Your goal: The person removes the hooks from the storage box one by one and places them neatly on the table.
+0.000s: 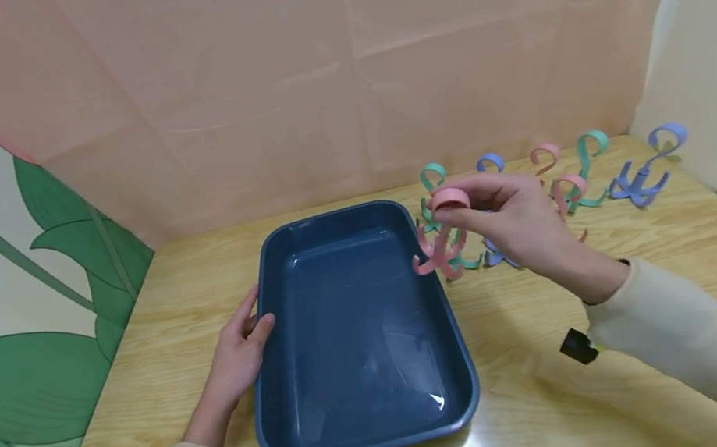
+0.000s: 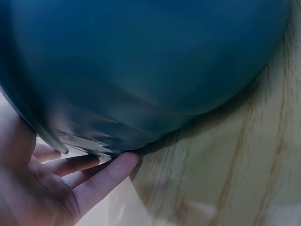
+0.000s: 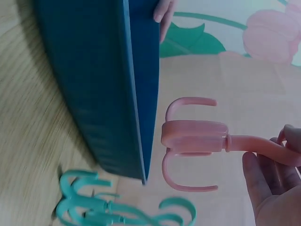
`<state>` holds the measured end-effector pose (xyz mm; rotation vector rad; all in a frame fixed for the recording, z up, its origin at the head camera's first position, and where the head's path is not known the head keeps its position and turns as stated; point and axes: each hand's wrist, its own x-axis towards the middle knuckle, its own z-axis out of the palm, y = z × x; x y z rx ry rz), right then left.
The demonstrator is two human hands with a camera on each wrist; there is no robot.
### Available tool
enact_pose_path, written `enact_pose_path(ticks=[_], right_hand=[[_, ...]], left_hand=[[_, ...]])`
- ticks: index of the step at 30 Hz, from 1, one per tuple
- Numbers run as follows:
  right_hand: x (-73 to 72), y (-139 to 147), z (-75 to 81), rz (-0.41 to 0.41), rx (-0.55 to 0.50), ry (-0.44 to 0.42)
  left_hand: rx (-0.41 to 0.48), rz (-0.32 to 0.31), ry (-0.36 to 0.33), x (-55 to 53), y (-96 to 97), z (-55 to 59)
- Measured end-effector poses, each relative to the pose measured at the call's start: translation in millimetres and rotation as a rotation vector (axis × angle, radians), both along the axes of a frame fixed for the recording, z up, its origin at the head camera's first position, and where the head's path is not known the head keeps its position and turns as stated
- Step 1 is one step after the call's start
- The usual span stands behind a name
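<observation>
My right hand [image 1: 519,228] pinches the curled top of a pink hanging hook [image 1: 442,255] between thumb and fingers. The hook hangs prongs down, in the air by the right rim of a deep dark blue tray [image 1: 457,333]. Seen from the right wrist, the pink hook [image 3: 197,136] has a thick middle and several upturned prongs, and they do not touch the tray. My left hand [image 1: 239,358] holds the tray's left side, thumb over the rim and fingers against the outer wall. The left wrist view shows these fingers [image 2: 101,183] along the tray's outside, near the table.
Right of the tray, several similar hooks stand upright on the wooden table [image 1: 537,399], among them a green hook [image 1: 584,166] and a blue hook [image 1: 640,184]. Some are partly hidden behind my right hand. A pink cloth wall [image 1: 252,99] rises behind the table.
</observation>
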<state>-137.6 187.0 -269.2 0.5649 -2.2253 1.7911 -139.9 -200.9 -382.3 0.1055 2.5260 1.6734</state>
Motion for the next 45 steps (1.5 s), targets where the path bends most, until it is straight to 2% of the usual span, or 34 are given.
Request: enact_pose_path(ticks=[5,11,13,18,21,32,39,45], right_hand=[[10.9,23.2,-0.7,-0.020,-0.076,-0.034],[22.2,50.2,-2.3,-0.093,-0.052,-0.057],[25.4,58.5,-3.1,-0.109,-0.045,-0.049],[29.8,78.6,-7.2,-0.111,-0.116,0.003],[31.5,91.3,-10.5,-0.113,-0.169,0.025],[39.9,143.1,-22.7,-0.138,-0.291,-0.006],[40.2,167.3,-27.3,-0.192,-0.288,0.046],[35.4,184.4,-35.6,-0.240,-0.299,0.019]], left_hand=[[0.007,0.003,0.001,1.5,-0.1,1.7],[0.005,-0.001,-0.002,3.0,-1.3,4.6],[0.001,-0.001,-0.009,3.3,-2.0,4.8],[-0.008,0.002,-0.020,3.9,-2.3,4.5],[0.005,-0.003,-0.014,3.7,-2.4,3.9],[0.019,-0.009,-0.007,3.4,-1.9,3.9],[0.025,-0.009,0.005,3.6,-2.6,2.4],[0.024,-0.009,0.010,3.7,-2.5,2.5]])
